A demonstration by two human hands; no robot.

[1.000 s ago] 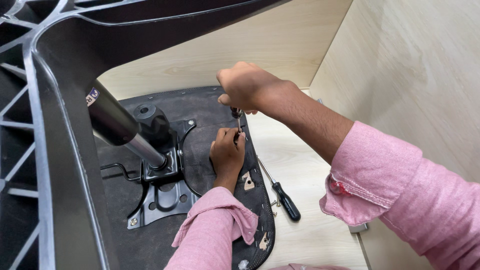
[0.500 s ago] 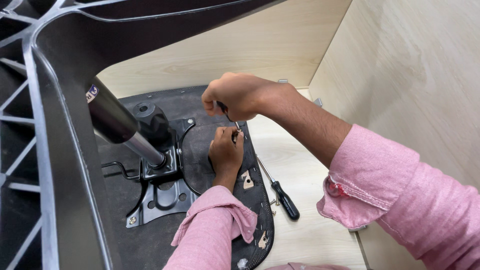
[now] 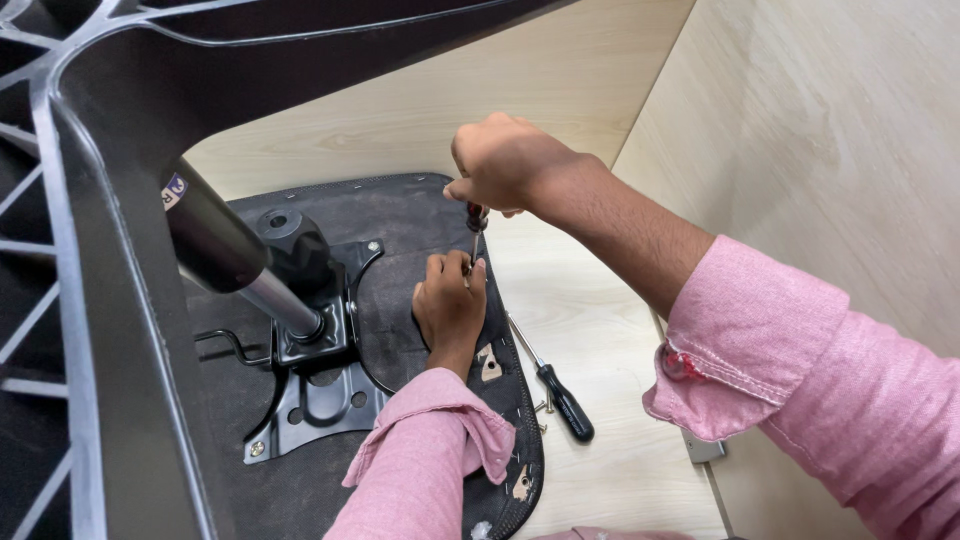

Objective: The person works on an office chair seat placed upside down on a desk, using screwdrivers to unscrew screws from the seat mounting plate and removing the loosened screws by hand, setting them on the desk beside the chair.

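One spare screwdriver (image 3: 552, 385) beside seat underside (image 3: 400, 215).

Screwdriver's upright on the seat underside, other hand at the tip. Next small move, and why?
Probably turn the screwdriver in place. The right hand grips its handle from above, the shaft stands upright, and the left hand steadies the tip against the black seat underside. The screw itself is hidden.

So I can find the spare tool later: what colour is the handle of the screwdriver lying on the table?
Black handle on the spare screwdriver, clearest in the head view.
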